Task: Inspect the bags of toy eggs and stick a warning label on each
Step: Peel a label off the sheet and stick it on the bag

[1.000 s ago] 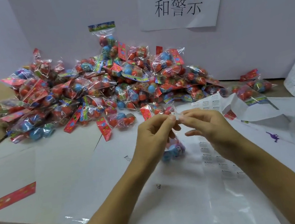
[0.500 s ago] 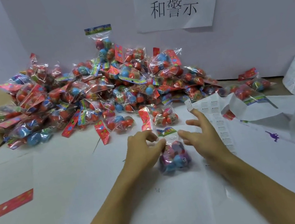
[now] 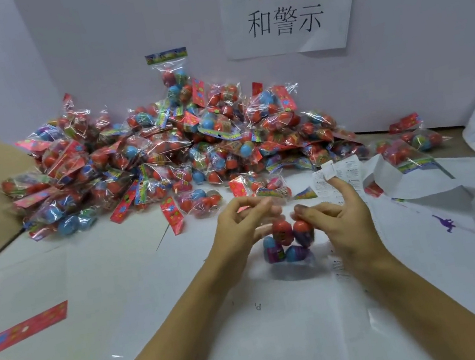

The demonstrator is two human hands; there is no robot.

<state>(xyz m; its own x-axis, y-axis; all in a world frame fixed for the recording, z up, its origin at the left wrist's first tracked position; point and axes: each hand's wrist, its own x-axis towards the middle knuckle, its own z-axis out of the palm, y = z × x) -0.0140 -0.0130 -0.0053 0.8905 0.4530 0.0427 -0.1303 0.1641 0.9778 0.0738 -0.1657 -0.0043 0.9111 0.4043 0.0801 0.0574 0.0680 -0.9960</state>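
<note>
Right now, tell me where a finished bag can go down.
Bare tabletop lies left of the left hand, between the bag pile and the loose red header card. Right of the right hand, label sheets and backing paper crowd it.

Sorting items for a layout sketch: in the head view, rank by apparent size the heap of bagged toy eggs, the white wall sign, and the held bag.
1. Heap of bagged toy eggs
2. White wall sign
3. Held bag
</note>
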